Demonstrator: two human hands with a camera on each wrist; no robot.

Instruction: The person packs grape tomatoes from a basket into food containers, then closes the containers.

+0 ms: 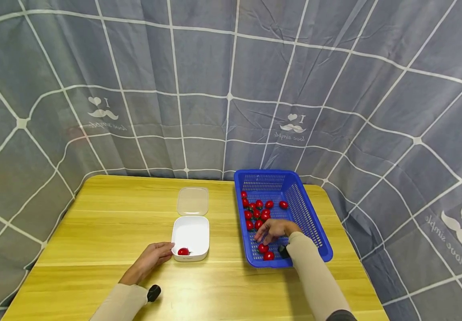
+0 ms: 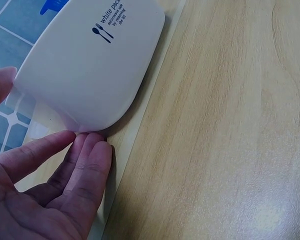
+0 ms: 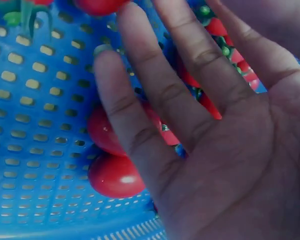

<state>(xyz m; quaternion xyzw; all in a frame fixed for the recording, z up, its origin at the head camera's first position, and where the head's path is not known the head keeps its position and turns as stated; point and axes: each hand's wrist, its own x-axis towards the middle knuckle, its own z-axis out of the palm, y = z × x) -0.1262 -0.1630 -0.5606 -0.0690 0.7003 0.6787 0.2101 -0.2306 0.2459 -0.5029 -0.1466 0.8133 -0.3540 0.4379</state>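
My left hand [image 1: 154, 258] rests against the left side of a white plastic food box [image 1: 191, 229]. In the left wrist view its fingers [image 2: 90, 165] touch the box's lower corner, below printed lettering. One red cherry tomato [image 1: 183, 251] lies inside near the front wall. My right hand [image 1: 275, 230] reaches down into a blue perforated basket [image 1: 311, 214], its fingers [image 3: 160, 85] extended and spread among cherry tomatoes [image 3: 117, 175]. A fingertip is close to a tomato [image 3: 101, 4] at the top of the right wrist view; whether it touches is unclear.
A translucent lid [image 1: 192, 200] lies flat just behind the white box. Several tomatoes [image 1: 256, 214] cluster at the basket's left side, and one [image 1: 283, 204] sits apart. The wooden table [image 1: 114, 214] backs onto a grey checked curtain [image 1: 202, 116].
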